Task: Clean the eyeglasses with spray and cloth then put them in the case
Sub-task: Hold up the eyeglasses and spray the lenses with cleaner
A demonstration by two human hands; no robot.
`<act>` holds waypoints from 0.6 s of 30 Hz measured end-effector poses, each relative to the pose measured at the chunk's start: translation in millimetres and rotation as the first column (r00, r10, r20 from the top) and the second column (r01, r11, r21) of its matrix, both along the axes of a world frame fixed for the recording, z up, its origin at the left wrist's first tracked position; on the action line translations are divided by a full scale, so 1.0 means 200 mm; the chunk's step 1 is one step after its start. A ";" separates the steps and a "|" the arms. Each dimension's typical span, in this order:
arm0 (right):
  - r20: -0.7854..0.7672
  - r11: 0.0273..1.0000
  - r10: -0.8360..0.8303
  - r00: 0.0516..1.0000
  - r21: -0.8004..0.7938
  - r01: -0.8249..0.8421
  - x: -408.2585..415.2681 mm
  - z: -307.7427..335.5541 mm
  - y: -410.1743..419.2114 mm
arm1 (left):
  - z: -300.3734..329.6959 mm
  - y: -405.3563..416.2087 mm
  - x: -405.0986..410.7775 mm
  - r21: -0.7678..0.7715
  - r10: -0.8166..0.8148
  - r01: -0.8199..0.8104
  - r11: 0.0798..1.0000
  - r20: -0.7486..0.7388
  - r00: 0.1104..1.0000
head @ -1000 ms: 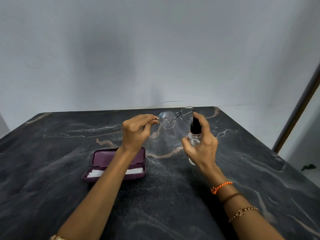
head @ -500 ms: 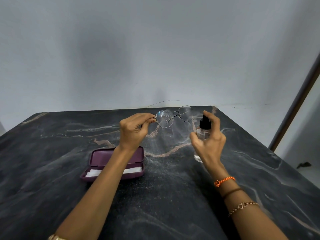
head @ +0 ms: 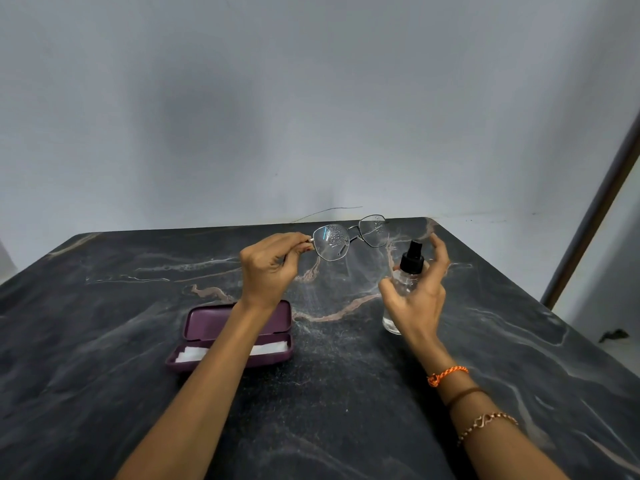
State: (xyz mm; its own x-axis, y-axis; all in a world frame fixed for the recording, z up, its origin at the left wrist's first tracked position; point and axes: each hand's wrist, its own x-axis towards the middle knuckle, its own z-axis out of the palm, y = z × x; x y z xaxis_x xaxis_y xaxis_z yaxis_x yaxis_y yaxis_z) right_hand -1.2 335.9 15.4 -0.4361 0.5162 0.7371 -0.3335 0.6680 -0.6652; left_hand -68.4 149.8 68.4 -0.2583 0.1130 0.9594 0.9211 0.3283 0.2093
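Note:
My left hand [head: 269,268] pinches the left hinge of thin dark-framed eyeglasses [head: 349,239] and holds them in the air above the table's far side. Droplets speckle both lenses. My right hand [head: 417,292] grips a small clear spray bottle [head: 404,282] with a black pump top, to the right of the glasses and slightly lower; the index finger is lifted off the pump. An open purple case [head: 204,327] lies on the table under my left forearm, with a white cloth [head: 270,348] inside its near half.
The dark marble table [head: 104,341] ends at the far edge against a grey wall and at the right edge. A dark brown door frame [head: 595,209] stands at the right. A thin wire [head: 329,211] lies along the wall base.
My right hand has carried the spray bottle rightward and down, away from the lenses, and its index finger has come off the pump. The glasses stay held in my left hand.

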 end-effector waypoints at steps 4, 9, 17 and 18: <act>0.030 0.999 0.012 0.999 0.044 -0.013 -0.01 -0.03 -0.01 | -0.02 0.00 0.00 0.010 0.004 -0.004 1.000 0.011 1.000; 0.063 0.999 0.028 0.998 0.021 -0.030 -0.02 -0.03 -0.03 | -0.03 0.01 0.01 0.018 0.002 -0.003 1.000 0.037 0.999; -0.041 0.988 -0.068 0.997 0.137 0.073 0.00 0.03 -0.07 | -0.05 0.02 0.02 0.003 0.010 -0.010 1.000 0.037 0.999; -0.091 0.977 -0.101 0.991 0.177 0.116 0.01 0.04 -0.07 | -0.05 0.02 0.03 0.003 0.008 -0.008 1.000 0.040 0.999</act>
State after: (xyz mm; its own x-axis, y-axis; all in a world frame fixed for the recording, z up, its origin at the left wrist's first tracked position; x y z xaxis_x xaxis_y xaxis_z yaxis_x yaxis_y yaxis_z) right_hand 0.9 322.7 24.1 -0.3199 0.4116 0.8534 -0.3004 0.8102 -0.5033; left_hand -62.6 154.1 58.2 -0.2975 0.1077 0.9486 0.9093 0.3349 0.2471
